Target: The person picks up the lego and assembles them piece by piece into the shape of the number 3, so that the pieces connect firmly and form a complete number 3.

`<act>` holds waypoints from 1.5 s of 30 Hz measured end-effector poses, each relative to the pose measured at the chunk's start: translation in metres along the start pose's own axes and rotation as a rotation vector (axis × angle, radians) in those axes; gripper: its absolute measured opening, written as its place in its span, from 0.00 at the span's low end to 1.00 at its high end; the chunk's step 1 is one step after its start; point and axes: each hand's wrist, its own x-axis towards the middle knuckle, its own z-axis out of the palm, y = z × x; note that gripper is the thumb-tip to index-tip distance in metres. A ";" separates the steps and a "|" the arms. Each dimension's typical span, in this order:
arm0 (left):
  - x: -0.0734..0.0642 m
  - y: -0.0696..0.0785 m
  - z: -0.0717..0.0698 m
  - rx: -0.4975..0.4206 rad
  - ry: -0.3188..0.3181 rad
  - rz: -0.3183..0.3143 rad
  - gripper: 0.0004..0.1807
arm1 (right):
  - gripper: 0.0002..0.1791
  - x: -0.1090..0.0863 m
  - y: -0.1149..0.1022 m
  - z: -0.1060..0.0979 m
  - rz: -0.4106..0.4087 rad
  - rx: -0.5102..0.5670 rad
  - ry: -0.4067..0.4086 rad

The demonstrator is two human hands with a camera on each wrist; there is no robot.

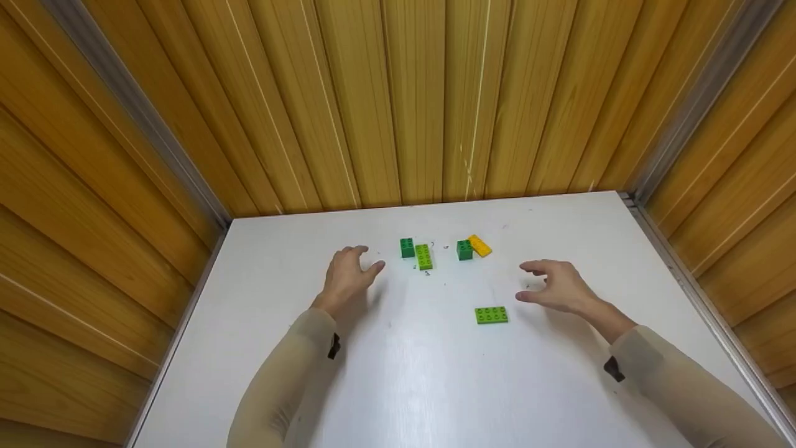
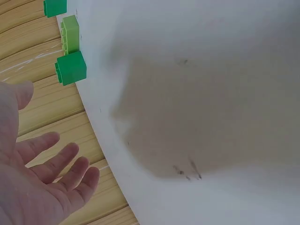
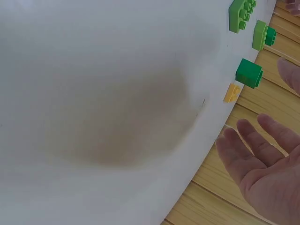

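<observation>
My left hand [image 1: 349, 275] hovers over the table at the left, fingers spread and relaxed, holding nothing. Nearest to it stands a dark green toy brick [image 1: 407, 247], with a long light green brick [image 1: 423, 256] just to its right. Farther right another dark green brick [image 1: 464, 250] stands against a yellow brick [image 1: 479, 245]. A second light green brick [image 1: 491, 315] lies closer to me, studs up. To the right, my right hand [image 1: 555, 286] is held above the table, thumb and fingers apart and holding nothing. In the right wrist view its palm [image 3: 276, 187] shows bare.
The white table [image 1: 398, 386] meets a wood-patterned panel wall [image 1: 410, 112] at its far edge. Similar panels rise on the left and right, with metal trim [image 1: 684, 280] along the right side. Small dark marks [image 2: 192, 168] dot the tabletop.
</observation>
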 end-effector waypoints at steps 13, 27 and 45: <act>0.013 0.006 0.012 -0.173 -0.042 0.056 0.32 | 0.39 0.002 -0.002 0.016 -0.029 0.143 -0.105; 0.031 0.019 0.034 -0.301 -0.089 -0.017 0.36 | 0.40 0.004 0.001 0.031 -0.065 0.210 -0.162; 0.048 0.033 0.060 -0.363 -0.063 -0.075 0.37 | 0.37 0.009 0.000 0.048 -0.123 0.132 -0.178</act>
